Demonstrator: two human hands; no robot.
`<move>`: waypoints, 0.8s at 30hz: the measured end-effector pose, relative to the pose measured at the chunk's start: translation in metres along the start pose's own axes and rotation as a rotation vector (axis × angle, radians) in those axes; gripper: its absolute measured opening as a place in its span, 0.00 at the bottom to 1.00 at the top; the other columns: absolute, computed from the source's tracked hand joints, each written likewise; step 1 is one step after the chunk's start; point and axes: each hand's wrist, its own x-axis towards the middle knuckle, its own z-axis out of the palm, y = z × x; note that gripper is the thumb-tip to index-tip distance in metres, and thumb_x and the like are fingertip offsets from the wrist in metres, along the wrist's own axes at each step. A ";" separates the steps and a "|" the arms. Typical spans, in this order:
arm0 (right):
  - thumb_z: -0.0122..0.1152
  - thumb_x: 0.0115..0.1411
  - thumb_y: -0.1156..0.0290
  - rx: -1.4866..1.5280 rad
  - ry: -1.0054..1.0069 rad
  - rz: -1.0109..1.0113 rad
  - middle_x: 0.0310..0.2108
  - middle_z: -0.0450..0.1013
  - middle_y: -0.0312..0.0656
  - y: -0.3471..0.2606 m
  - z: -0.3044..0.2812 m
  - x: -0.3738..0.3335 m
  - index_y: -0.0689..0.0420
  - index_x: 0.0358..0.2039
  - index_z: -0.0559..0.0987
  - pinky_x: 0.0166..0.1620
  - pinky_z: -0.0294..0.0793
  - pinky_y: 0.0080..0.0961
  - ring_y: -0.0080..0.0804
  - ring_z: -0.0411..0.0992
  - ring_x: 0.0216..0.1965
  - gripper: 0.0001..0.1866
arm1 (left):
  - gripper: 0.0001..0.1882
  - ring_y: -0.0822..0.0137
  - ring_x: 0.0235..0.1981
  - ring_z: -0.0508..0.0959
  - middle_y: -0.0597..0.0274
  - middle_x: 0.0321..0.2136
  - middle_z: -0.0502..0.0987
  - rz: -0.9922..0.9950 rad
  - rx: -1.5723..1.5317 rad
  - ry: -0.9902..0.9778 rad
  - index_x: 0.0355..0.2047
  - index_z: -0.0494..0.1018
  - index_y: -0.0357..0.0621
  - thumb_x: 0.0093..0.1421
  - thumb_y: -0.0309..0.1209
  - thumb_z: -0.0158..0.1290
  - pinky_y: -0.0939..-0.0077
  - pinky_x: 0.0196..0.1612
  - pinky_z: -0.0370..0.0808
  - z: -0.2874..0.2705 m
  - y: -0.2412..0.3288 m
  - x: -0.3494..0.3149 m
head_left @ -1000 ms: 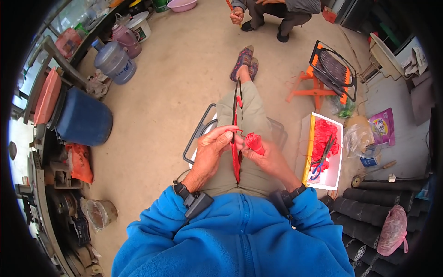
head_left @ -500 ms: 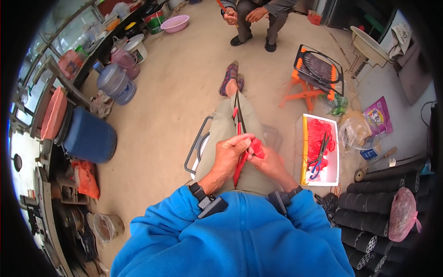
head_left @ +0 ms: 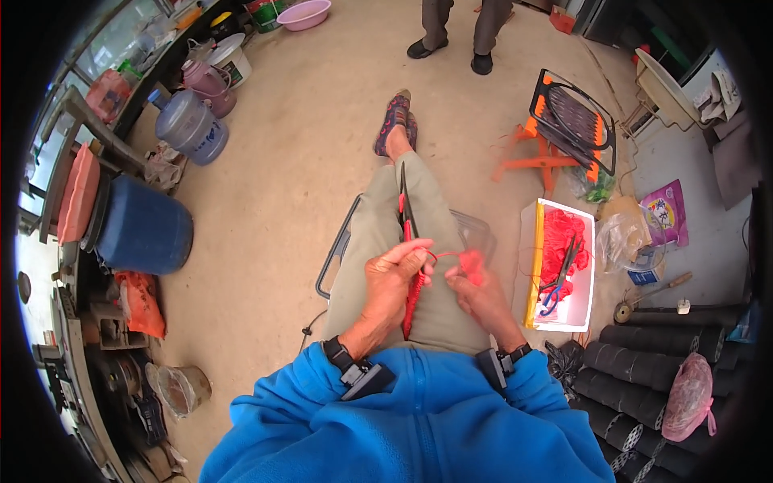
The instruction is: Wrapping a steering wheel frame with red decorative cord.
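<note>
Along my lap lies a long, thin dark strip [head_left: 404, 189], its near part wrapped in red cord [head_left: 412, 310]. My left hand [head_left: 389, 282] is closed around the wrapped strip, thumb and forefinger pinched together. From there a red strand [head_left: 447, 255] runs across to a small red cord bundle [head_left: 473, 266]. My right hand [head_left: 485, 304], a little apart from the strip, grips that bundle; both are smeared by motion. On the right stands a white foam box [head_left: 592, 274] with a yellow side. Inside are tangled red cord [head_left: 557, 233] and blue-handled scissors [head_left: 555, 286].
An orange folding stool [head_left: 546, 165] with black items on it stands beyond the box. Black mesh rolls [head_left: 632, 362] are stacked at lower right. A blue barrel [head_left: 149, 225] and water jug [head_left: 192, 129] line the left. Another person's legs [head_left: 483, 32] are ahead.
My right hand has moved right, away from my left, drawing the red strand out between them. The person ahead has gone from squatting to standing. The view has shifted slightly.
</note>
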 end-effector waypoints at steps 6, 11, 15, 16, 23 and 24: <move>0.59 0.59 0.67 -0.056 0.008 -0.018 0.18 0.63 0.26 -0.006 0.004 0.000 0.58 0.34 0.75 0.19 0.55 0.14 0.12 0.58 0.17 0.08 | 0.13 0.69 0.28 0.76 0.60 0.27 0.76 -0.098 -0.048 -0.020 0.45 0.73 0.33 0.62 0.27 0.51 0.74 0.33 0.76 -0.015 0.015 0.014; 0.58 0.59 0.65 -0.302 -0.110 -0.184 0.20 0.67 0.28 -0.023 0.011 0.003 0.58 0.33 0.76 0.28 0.66 0.21 0.18 0.64 0.23 0.09 | 0.10 0.72 0.30 0.75 0.63 0.29 0.76 0.138 0.145 0.111 0.41 0.76 0.33 0.60 0.26 0.53 0.77 0.38 0.72 -0.025 0.013 0.015; 0.58 0.59 0.66 -0.528 -0.186 -0.441 0.21 0.66 0.34 -0.034 0.032 0.015 0.59 0.39 0.74 0.30 0.66 0.23 0.22 0.64 0.23 0.11 | 0.08 0.75 0.28 0.72 0.66 0.26 0.74 0.301 0.214 0.160 0.36 0.78 0.34 0.59 0.24 0.54 0.81 0.39 0.68 -0.030 0.017 0.018; 0.58 0.57 0.68 -0.583 -0.227 -0.431 0.21 0.66 0.38 -0.037 0.036 0.020 0.59 0.37 0.73 0.33 0.67 0.27 0.28 0.66 0.24 0.11 | 0.07 0.77 0.27 0.70 0.69 0.24 0.73 0.281 0.141 0.153 0.35 0.78 0.35 0.59 0.24 0.55 0.84 0.36 0.66 -0.031 0.019 0.019; 0.56 0.49 0.74 -1.142 -0.286 -0.547 0.22 0.69 0.56 -0.031 0.047 0.041 0.61 0.30 0.71 0.31 0.67 0.43 0.57 0.69 0.29 0.08 | 0.08 0.74 0.31 0.74 0.65 0.25 0.76 0.081 0.101 -0.032 0.35 0.76 0.36 0.61 0.30 0.53 0.77 0.43 0.69 -0.026 0.060 0.010; 0.56 0.49 0.74 -1.143 -0.287 -0.547 0.22 0.69 0.56 -0.033 0.050 0.044 0.61 0.30 0.71 0.31 0.67 0.43 0.57 0.69 0.29 0.08 | 0.08 0.74 0.32 0.73 0.64 0.28 0.77 0.111 0.129 -0.078 0.34 0.76 0.37 0.61 0.30 0.53 0.76 0.44 0.69 -0.023 0.061 0.013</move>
